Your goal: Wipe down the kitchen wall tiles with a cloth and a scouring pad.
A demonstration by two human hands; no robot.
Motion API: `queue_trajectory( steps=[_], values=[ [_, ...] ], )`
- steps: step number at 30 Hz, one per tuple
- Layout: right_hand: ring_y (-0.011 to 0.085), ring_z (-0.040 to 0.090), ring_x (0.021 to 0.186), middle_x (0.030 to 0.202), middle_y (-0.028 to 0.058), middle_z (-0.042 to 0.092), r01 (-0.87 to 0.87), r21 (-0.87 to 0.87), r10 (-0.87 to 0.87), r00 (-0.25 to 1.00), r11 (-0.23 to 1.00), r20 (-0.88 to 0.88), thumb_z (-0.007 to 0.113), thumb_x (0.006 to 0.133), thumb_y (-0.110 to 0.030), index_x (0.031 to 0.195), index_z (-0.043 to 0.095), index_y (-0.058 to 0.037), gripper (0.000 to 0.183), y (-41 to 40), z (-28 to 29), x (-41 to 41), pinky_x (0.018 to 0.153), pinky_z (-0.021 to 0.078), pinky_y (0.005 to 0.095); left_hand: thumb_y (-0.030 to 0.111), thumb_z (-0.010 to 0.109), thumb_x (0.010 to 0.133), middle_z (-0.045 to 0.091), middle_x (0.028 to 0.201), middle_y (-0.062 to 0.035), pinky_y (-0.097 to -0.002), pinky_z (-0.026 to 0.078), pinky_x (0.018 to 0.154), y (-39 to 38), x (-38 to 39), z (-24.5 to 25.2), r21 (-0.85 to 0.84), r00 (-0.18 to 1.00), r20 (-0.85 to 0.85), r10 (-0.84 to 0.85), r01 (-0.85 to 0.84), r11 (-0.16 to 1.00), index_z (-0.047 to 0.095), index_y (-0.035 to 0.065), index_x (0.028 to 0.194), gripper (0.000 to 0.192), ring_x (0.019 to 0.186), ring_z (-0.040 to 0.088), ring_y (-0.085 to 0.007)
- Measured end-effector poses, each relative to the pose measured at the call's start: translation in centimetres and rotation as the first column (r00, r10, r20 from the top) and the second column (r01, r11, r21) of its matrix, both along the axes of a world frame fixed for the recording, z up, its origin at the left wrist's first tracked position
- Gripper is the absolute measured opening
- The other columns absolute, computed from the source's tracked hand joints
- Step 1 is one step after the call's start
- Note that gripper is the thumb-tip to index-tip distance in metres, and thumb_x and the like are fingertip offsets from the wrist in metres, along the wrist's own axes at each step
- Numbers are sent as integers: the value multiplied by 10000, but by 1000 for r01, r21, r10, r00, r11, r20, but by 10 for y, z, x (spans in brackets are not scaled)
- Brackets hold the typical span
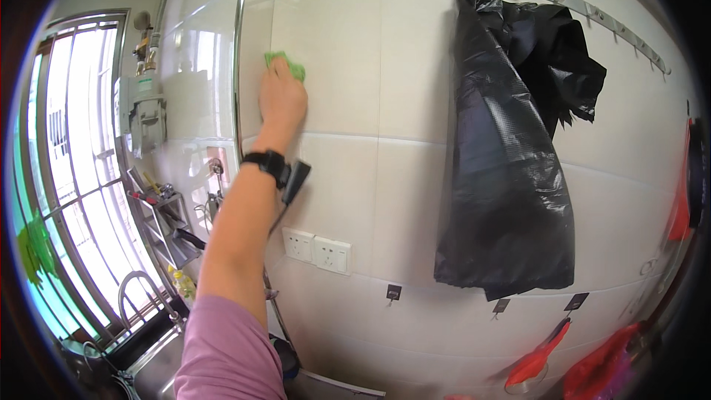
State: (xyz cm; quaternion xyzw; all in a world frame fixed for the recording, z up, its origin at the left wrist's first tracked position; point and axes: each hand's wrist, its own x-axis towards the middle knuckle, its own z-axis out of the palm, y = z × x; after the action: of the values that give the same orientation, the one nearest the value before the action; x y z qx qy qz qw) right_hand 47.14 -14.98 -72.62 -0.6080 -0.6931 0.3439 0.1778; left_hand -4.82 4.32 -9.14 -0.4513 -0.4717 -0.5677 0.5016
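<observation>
My left hand (pixel 284 97) is raised and holds a green cloth (pixel 297 71) against the beige tiled wall (pixel 333 66), close to the inside corner. Part of the cloth is hidden under the fingers. On the wrist sits a black strap (pixel 269 164) with a small black device. Below the forearm's right side are two white wall sockets (pixel 333 254). My right hand is out of view. A large black plastic bag (pixel 511 178) hangs to the right from a metal hook rail (pixel 597 14).
At left are a barred window (pixel 78 139), a gas meter (pixel 147 116), a wire-sided rack of utensils (pixel 166 216) and a sink (pixel 161 369) with a curved faucet (pixel 133 278). Small adhesive hooks (pixel 393 292) line the lower wall; a red item (pixel 536 364) hangs from one.
</observation>
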Motion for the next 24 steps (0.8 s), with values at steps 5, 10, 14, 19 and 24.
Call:
queue_trajectory(
  steps=[5,10,14,19,24],
  values=[
    [318,573,1089,1131,208,623,91,-197,-109,991,976,-81,515,873,-160,1141,621,-12,324,7,43,-10,923,435,391,-12,431,787,471,1200,-278,-483,379,945,-9,13,-84,-132,980,43,-196,200,971,389,-59,1199,416,1092,456,-429],
    [305,592,1066,1110,209,635,-45,153,69,986,987,-149,521,876,-141,1136,616,6,314,18,42,3,933,434,374,-20,427,792,465,1213,-269,-469,353,986,6,7,-84,28,965,54,-258,257,966,357,-69,1257,473,1129,438,-424],
    [301,582,1084,1128,202,630,-37,105,45,996,994,-75,528,878,-159,1139,613,8,321,14,38,7,941,429,377,14,434,820,477,1218,-281,-461,356,989,12,4,-27,46,922,43,-384,382,923,364,-71,1279,473,1136,449,-423],
    [305,571,1113,1147,206,621,14,88,-14,1000,996,2,512,892,-183,1157,610,-7,333,1,20,4,953,420,375,99,446,824,555,1130,-289,-467,400,937,26,-21,94,96,931,17,-365,362,927,434,-24,1216,411,1067,517,-441],
    [334,585,1071,1107,213,631,37,82,-38,999,996,7,510,898,-205,1150,609,-8,335,3,-17,6,925,436,393,154,448,820,579,1102,-294,-483,419,902,32,-21,178,29,891,175,-419,421,907,468,21,1176,380,1046,536,-454]
  ],
)
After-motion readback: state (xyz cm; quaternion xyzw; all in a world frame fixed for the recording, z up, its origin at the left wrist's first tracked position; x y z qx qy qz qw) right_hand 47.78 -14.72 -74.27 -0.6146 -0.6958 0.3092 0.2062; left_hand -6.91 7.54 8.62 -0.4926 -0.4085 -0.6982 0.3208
